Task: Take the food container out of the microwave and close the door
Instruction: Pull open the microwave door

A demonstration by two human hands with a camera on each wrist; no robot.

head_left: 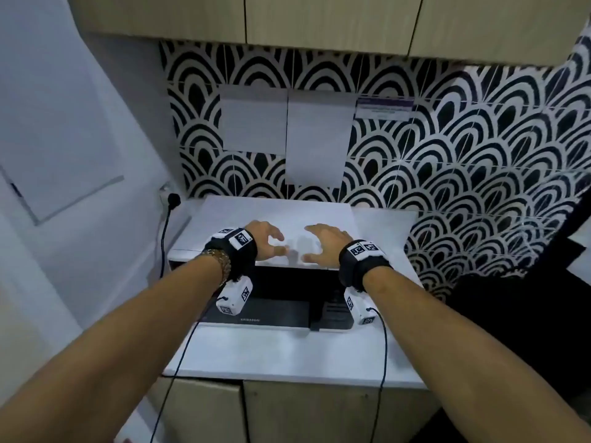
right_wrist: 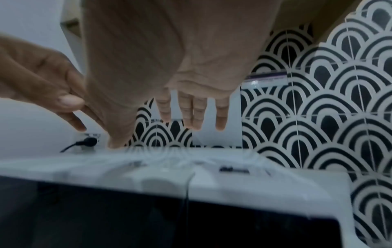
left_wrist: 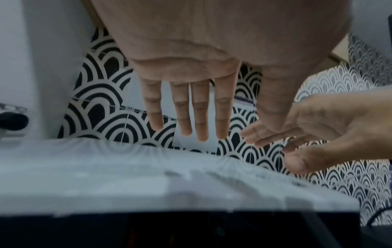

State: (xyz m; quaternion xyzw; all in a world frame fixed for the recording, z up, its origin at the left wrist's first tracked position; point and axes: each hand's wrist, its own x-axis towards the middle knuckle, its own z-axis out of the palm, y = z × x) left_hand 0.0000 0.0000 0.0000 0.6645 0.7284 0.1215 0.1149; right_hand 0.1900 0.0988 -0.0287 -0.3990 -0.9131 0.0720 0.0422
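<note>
I am hovering left hand and right hand, fingers spread, over the microwave; container unseen, probably light, hot.

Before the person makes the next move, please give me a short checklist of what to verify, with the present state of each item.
1. Left hand free: ok. Its fingers are straight and hold nothing.
2. Right hand free: ok. It is open above the microwave top.
3. Microwave door shut: ok, as far as the head view shows. The dark front looks flush.
4. Food container out: cannot tell. There is only a faint, blurred clear shape between the hands.
5. Plug and its cord away from the hands: ok. They are at the left, by the wall.
</note>
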